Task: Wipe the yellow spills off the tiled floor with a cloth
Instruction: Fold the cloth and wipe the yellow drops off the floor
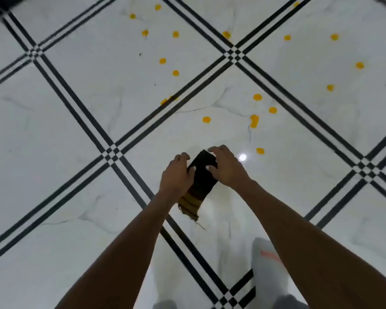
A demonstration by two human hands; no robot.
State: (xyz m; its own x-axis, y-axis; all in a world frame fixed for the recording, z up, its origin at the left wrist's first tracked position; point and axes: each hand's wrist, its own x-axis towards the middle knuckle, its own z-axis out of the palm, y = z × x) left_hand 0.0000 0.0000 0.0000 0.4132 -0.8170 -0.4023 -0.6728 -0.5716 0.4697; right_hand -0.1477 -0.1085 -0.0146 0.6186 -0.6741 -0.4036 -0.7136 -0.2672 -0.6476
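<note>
A folded dark cloth [202,178] with an ochre, frayed lower end hangs between both hands above the white tiled floor [76,121]. My left hand [176,177] grips its left edge, and my right hand [226,167] holds its top right edge. Several yellow spills dot the floor ahead: one spill [206,119] sits just beyond the cloth, an elongated spill [254,121] lies to its right, and the nearest spill [260,150] is right of my right hand. More drops spread toward the top and the right.
Black double lines [112,152] cross the white marble-look tiles diagonally. A glare spot [242,157] shines beside my right hand. My trouser leg and white footwear [266,259] show at the bottom right.
</note>
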